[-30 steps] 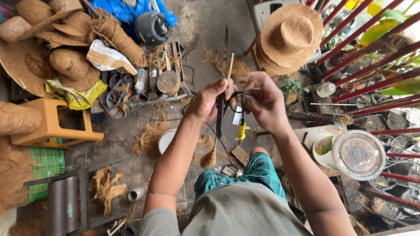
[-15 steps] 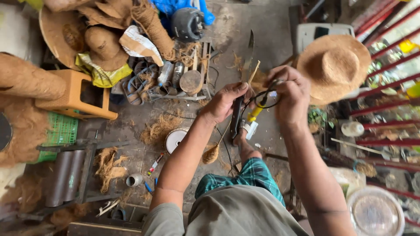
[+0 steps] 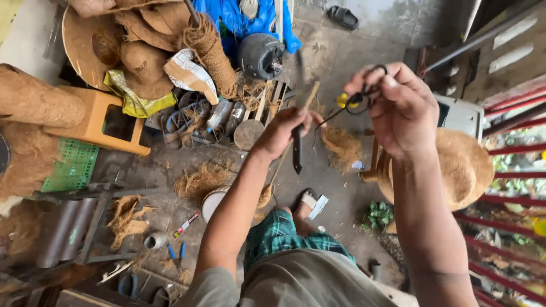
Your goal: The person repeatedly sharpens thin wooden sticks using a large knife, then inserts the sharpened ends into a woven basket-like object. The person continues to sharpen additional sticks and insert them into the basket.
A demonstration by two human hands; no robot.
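**Thin wire being worked over a cluttered workshop floor**

A concrete floor (image 3: pixel 341 51) strewn with coconut fibre is being looked down on from above. Along the top left, coir-covered forms (image 3: pixel 142 57) are being kept in a heap beside an orange stool (image 3: pixel 96 122), and a woven fibre hat (image 3: pixel 463 167) is lying at the right, near red railings (image 3: pixel 512 204).

Over this, two bare arms are being held out. The right hand (image 3: pixel 401 111) is being kept closed, its fingers gathered around a loop of dark wire (image 3: pixel 361 102) pinched at the top. The left hand (image 3: pixel 284 128) is also being kept closed, clamped on a thin pale stick (image 3: pixel 310 94) and a dark, narrow blade-like tool (image 3: pixel 297 150) hanging below the fist. The wire is being stretched between the two hands, raised well above the floor.

The wire is judged to be light, springy and thin, likely to slip or kink, so it is best pinched firmly near its bend. The stick appears light and stiff, though snappable; it is best gripped low, near the fist. Whether a tuft of fibre (image 3: pixel 341 145) is being bound to the stick cannot be told.
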